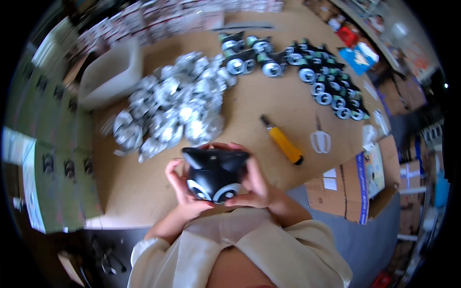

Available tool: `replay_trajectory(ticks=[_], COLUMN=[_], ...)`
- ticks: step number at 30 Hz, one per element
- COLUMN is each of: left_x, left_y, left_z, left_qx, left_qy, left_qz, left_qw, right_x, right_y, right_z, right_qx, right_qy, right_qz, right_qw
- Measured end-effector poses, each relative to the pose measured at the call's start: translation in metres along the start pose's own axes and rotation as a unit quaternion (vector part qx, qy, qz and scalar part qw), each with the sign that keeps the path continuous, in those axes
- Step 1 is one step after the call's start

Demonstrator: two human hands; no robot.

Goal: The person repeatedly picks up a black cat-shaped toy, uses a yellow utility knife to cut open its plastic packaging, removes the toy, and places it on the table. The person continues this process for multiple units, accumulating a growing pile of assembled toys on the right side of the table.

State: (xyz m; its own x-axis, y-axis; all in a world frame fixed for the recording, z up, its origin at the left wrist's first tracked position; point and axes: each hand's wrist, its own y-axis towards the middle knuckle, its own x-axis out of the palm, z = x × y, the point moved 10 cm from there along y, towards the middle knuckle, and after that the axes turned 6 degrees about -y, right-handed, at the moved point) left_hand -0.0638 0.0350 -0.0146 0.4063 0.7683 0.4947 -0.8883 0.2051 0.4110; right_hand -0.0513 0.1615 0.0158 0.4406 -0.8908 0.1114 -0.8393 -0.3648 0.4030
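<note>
Close to my body, above the table's front edge, I hold a black figure head (pixel 214 173) with two pointed ears and big white-ringed eyes. My left hand (pixel 181 188) grips its left side, the thumb low near an eye. Around its right side my right hand (pixel 255 181) is closed, with the thumb along the lower edge. The fingers behind the head are partly hidden. Beyond my hands lies a heap of silvery plastic-wrapped pieces (pixel 177 98). To the right are a yellow-handled cutter (pixel 284 144) and white-handled scissors (pixel 320 140).
Similar black heads (pixel 331 84) stand in rows at the far right of the table (pixel 249 110). A whitish plastic bin (pixel 113 72) is at the back left. Stacked green boxes (pixel 57 158) line the left side. An open cardboard box (pixel 338 192) stands at the right edge.
</note>
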Motion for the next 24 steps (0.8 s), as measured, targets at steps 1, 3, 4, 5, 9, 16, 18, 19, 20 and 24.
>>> replay_trajectory(ticks=[1, 3, 4, 5, 9, 16, 18, 19, 20, 24], left_x=[-0.001, -0.002, 0.006, 0.006, -0.006, -0.028, -0.023, -0.022, -0.023, -0.027], left_y=[0.004, 0.012, 0.016, 0.014, 0.014, 0.023, 0.023, 0.023, 0.023, 0.027], left_z=[-0.009, -0.020, -0.025, -0.034, -0.039, -0.034, -0.029, -0.030, -0.030, -0.033], left_qx=[-0.041, -0.105, -0.149, -0.167, -0.192, -0.160, -0.143, -0.142, -0.140, -0.154], left_qy=[0.001, 0.040, 0.053, 0.030, 0.075, 0.157, 0.176, 0.176, 0.179, 0.161], left_qz=[0.039, 0.065, 0.040, -0.003, -0.028, 0.046, 0.040, 0.037, 0.037, 0.047], left_qw=[0.998, 0.992, 0.987, 0.986, 0.978, 0.973, 0.973, 0.973, 0.973, 0.974], right_x=[-0.007, -0.024, -0.037, -0.049, -0.155, -0.297, -0.323, -0.339, -0.346, -0.391], right_y=[0.001, 0.003, 0.002, 0.000, -0.026, -0.137, -0.170, -0.194, -0.207, -0.263], right_z=[-0.001, 0.003, 0.013, 0.013, -0.021, -0.088, -0.093, -0.095, -0.101, -0.112], right_qx=[-0.013, 0.016, 0.077, 0.102, 0.047, 0.020, -0.003, -0.049, -0.082, -0.094], right_qy=[-0.055, -0.116, -0.150, -0.159, -0.215, -0.514, -0.471, -0.481, -0.464, -0.482], right_qz=[0.034, 0.076, 0.089, 0.097, 0.296, 0.573, 0.597, 0.604, 0.613, 0.649], right_qw=[0.998, 0.990, 0.982, 0.977, 0.930, 0.638, 0.649, 0.634, 0.635, 0.580])
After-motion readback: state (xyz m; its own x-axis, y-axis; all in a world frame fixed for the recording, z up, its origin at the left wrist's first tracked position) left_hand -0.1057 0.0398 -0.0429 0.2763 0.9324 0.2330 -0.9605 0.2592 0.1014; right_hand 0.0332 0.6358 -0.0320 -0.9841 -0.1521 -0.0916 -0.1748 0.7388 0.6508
